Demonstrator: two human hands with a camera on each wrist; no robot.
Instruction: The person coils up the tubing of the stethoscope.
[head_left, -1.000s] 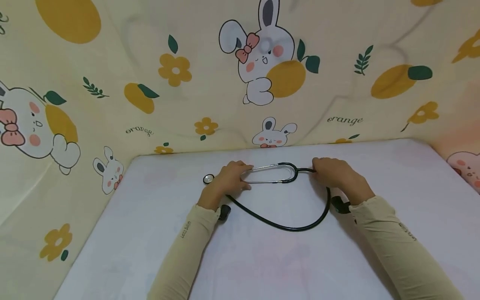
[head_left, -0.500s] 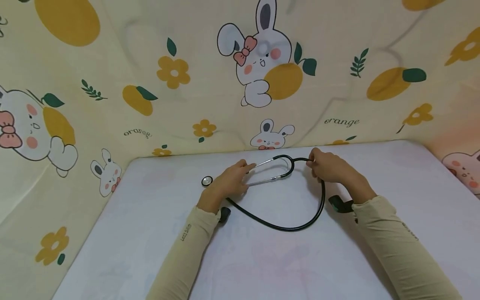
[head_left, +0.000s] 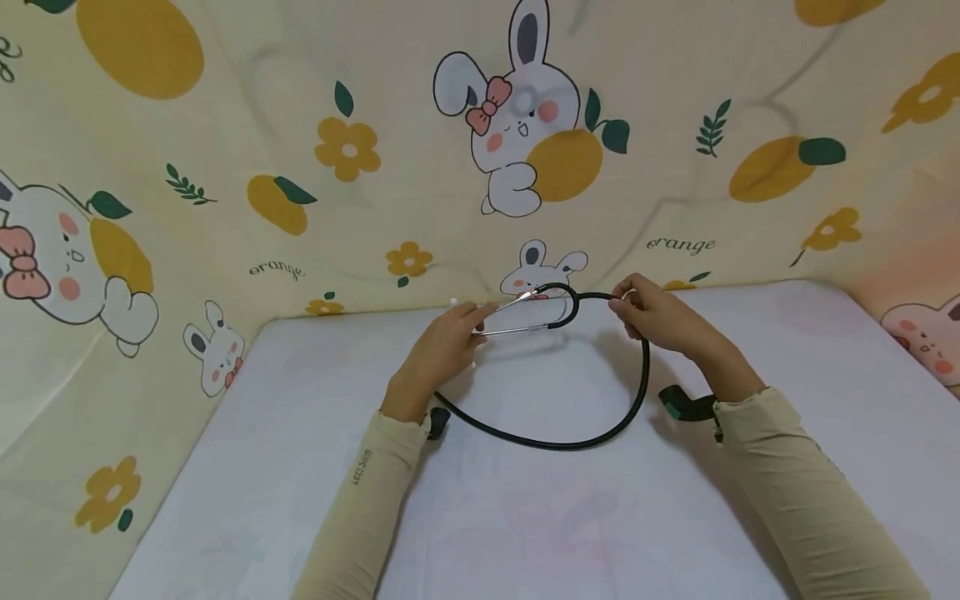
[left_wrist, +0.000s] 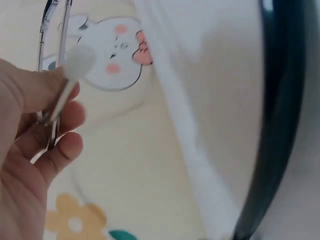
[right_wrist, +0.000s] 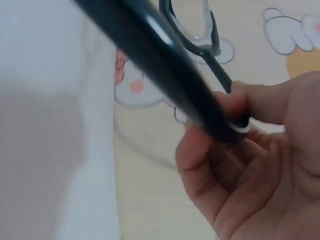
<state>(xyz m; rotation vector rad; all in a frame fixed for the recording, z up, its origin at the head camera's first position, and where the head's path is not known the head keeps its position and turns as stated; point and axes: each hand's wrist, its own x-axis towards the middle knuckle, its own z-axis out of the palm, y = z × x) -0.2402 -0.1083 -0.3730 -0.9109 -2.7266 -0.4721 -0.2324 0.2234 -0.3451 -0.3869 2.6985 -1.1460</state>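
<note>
A stethoscope (head_left: 558, 447) is held up between both hands, its black tubing hanging in a loop toward the person. My left hand (head_left: 438, 354) grips the metal ear tubes (head_left: 517, 331) near their ends. In the left wrist view, the fingers curl round these tubes and a whitish ear tip (left_wrist: 80, 61) shows beside the thumb. My right hand (head_left: 667, 321) pinches the black tubing just beyond the Y-shaped fork (head_left: 576, 307). From the right wrist, the tubing (right_wrist: 165, 65) is seen bending at the thumb and fingertips. The chest piece is hidden behind the left hand or forearm.
A white-covered table (head_left: 570, 525) lies under the hands. Behind it rises a cream cloth (head_left: 420, 167) printed with rabbits and oranges. Black wrist-worn devices (head_left: 686, 406) stick out at both cuffs.
Both hands have lifted the stethoscope off the table, raising the ear tubes and fork toward the back edge. The chest piece, visible earlier left of the left hand, has gone out of sight.
</note>
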